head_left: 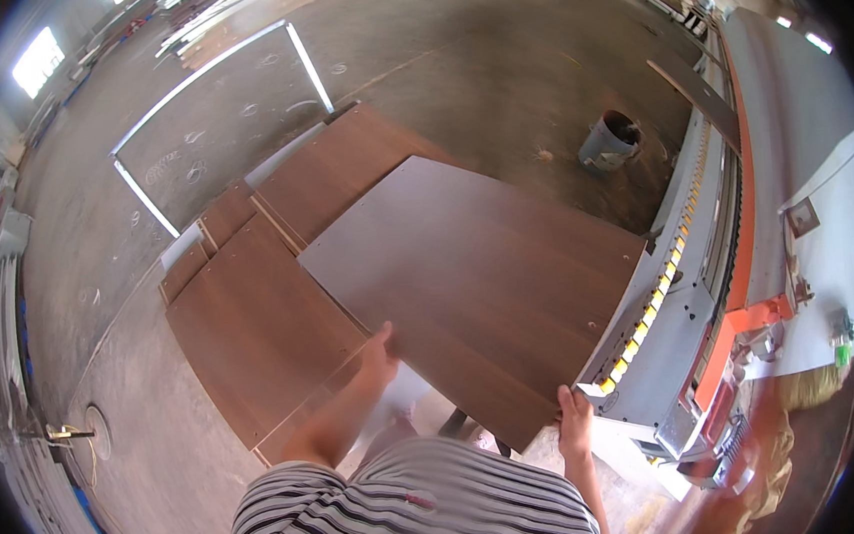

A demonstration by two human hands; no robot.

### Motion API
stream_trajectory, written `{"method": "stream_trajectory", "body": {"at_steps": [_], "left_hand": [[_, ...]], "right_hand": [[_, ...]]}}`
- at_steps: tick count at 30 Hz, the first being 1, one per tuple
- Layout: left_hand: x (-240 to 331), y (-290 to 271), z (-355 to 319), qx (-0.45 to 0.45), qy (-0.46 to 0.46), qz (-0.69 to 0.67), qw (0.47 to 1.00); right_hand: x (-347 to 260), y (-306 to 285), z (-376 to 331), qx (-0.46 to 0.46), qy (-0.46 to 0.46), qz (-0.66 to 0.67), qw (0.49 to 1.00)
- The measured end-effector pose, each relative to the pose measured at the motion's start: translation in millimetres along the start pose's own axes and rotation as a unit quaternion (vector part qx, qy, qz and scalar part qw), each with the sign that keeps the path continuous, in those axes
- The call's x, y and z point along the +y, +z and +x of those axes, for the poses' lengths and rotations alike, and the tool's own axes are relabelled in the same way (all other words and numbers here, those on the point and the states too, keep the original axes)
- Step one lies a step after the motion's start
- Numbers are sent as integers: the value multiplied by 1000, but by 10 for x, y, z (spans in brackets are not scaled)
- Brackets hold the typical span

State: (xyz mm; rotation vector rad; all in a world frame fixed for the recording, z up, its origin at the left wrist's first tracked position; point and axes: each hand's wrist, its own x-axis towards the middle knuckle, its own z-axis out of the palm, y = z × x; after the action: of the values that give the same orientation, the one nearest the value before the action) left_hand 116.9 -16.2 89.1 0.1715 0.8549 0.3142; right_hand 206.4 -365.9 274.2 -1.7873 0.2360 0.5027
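Observation:
A large brown wood-grain panel with small holes near its edges lies flat in front of me. My left hand is closed on its left edge, thumb on top and the other fingers mostly hidden. Near the panel's close right corner, my right hand grips the edge, its fingers partly out of sight underneath. That side of the panel borders the long grey machine. Left of it, more brown panels lie in stacks, one partly under my left forearm.
Yellow rollers line the machine's near edge, below its orange rail. A narrow brown board rests farther along it. A grey bucket stands on the floor beyond the panel. White lines mark the floor at far left. A person is far off.

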Motion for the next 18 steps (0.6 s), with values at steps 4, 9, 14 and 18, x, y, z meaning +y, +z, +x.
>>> {"method": "stream_trajectory", "body": {"at_steps": [4,9,14,18], "left_hand": [[-130,181,-241,-45,18,16,999],[202,512,-230,23,107,98,989],[558,363,125,102,131,360,918],[517,324,-249,92,85,440,889]], "right_hand": [[-18,645,465,-166,8,83,983],[-352,1359,834,-269,40,126,954],[84,1653,1326,-307,86,42,947],[528,1280,1226,-340,147,61,927]]}}
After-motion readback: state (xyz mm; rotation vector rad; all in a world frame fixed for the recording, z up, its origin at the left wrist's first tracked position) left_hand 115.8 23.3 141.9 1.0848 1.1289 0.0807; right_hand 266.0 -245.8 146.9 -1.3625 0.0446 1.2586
